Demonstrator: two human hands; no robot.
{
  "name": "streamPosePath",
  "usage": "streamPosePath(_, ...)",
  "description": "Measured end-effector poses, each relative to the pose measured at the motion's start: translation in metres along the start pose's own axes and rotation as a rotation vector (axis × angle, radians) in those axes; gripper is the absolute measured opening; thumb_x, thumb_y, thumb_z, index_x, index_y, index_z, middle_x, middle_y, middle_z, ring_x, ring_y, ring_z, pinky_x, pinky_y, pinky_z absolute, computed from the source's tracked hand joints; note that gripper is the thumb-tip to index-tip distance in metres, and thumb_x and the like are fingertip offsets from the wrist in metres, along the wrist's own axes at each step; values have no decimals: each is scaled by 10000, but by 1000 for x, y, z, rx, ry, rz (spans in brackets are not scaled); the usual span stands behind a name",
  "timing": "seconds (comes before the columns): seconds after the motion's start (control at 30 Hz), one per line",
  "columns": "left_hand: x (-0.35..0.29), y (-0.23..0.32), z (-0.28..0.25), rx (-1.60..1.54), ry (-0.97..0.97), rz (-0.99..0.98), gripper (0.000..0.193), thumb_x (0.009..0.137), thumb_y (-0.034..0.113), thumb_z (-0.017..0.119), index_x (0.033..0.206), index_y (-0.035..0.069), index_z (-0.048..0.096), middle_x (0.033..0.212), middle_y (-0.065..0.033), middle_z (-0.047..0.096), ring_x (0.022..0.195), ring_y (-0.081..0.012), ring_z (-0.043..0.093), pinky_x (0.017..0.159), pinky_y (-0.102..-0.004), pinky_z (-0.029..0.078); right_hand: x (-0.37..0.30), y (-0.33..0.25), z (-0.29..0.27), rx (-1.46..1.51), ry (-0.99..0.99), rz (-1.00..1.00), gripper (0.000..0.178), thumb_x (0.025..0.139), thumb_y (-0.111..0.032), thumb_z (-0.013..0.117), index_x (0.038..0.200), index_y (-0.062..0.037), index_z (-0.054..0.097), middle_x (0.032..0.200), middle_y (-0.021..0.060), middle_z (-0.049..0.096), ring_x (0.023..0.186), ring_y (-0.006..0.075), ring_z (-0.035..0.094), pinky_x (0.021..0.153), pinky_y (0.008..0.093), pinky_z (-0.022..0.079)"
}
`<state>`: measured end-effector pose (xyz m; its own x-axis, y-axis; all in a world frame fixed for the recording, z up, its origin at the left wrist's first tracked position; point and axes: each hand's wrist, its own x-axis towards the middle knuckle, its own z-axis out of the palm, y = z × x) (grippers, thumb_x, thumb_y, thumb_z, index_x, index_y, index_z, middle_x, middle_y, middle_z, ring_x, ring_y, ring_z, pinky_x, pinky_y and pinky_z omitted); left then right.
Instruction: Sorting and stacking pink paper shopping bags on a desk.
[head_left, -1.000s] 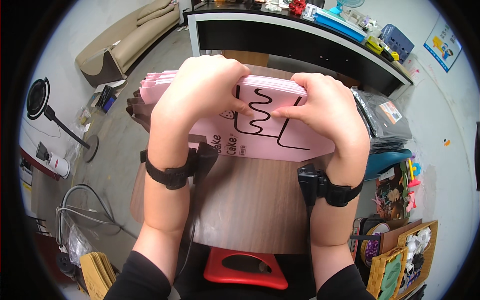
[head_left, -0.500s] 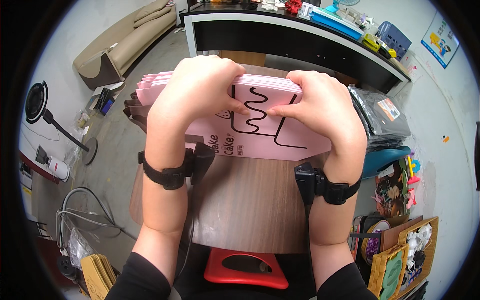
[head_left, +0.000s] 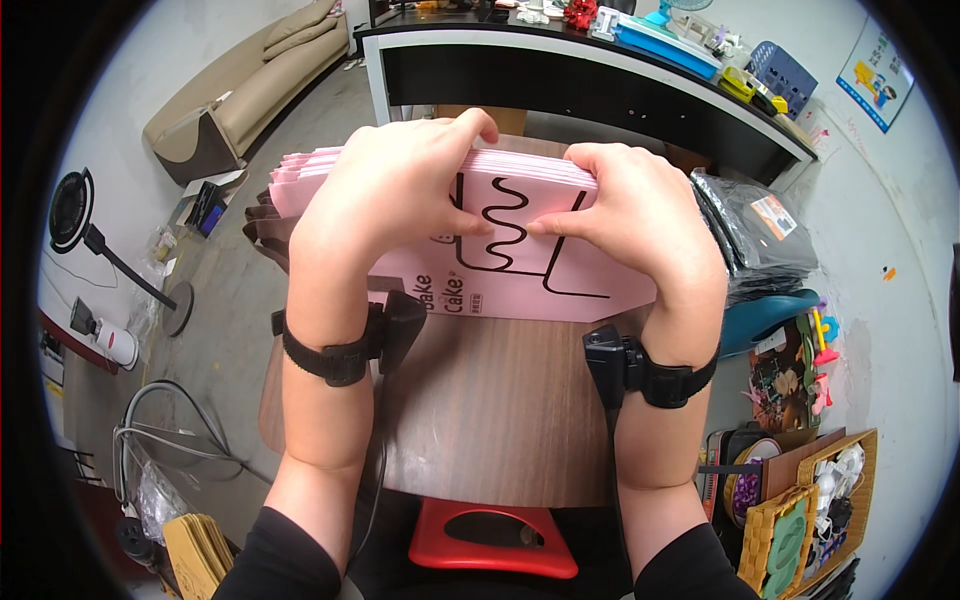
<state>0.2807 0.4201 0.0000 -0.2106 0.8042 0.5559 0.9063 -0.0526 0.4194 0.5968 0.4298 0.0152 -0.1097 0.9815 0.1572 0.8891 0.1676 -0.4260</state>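
Observation:
A stack of folded pink paper bags (head_left: 610, 275) with black line drawings stands on edge on the brown wooden table (head_left: 500, 410). Its layered upper edges face me. My left hand (head_left: 385, 185) is closed over the top edge on the left, thumb pressed on the front bag and index finger raised off the edge. On the right, my right hand (head_left: 640, 205) grips the same stack, thumb in front and fingers behind, where they are hidden. Dark brown folded edges (head_left: 266, 232) show beneath the pink ones at the far left. Each forearm wears a black strap with a small device.
A black and white counter (head_left: 560, 75) stands beyond the table. Black plastic-wrapped packs (head_left: 755, 235) and a teal object (head_left: 765, 322) lie close on the right, wicker baskets (head_left: 790, 540) lower down. A black floor stand (head_left: 130, 265) is at left; a red stool (head_left: 430, 530) is below.
My left index finger has lifted from the top edge of the stack. The hands and bags have shifted slightly left in the picture, along with the surroundings.

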Motion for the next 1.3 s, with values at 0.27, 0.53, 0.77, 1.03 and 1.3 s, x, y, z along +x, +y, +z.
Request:
streamPosePath(0.27,-7,32,7,-10,26,-9,454,767,456,1052,1088,161,926,901,-70,855,815,-288,820,767,-420,636,-2,-3,2,-12,8,-2,607,828,-546,882,1071,9,840,1021,195,827,1015,361,793,953,467,595)
streamPosePath(0.53,-6,39,-5,-43,75,11,444,769,447,1052,1089,165,929,904,-65,857,815,-282,821,768,-415,636,-8,10,-7,-33,58,2,602,815,-538,897,1061,8,840,1014,197,827,1009,366,795,946,470,597)
streamPosePath(0.77,19,16,-34,-501,287,8,351,839,187,1042,1127,31,917,952,-39,893,798,-81,771,776,-288,623,7,30,-28,-20,155,-26,598,804,-532,911,1053,7,841,1008,199,827,1003,370,797,940,473,600)
streamPosePath(1.03,22,9,-16,-580,209,85,430,901,270,1007,1221,20,866,1046,-66,885,911,-120,783,860,-320,622,2,-21,1,6,249,-36,593,791,-524,926,1044,6,841,1001,201,826,997,374,799,933,476,602)
streamPosePath(1.3,23,3,2,-682,83,54,530,972,365,967,1329,6,808,1154,-96,876,1040,-166,796,956,-357,620,11,-29,0,-22,247,-49,589,778,-516,941,1034,5,841,994,202,826,991,379,801,925,480,605)
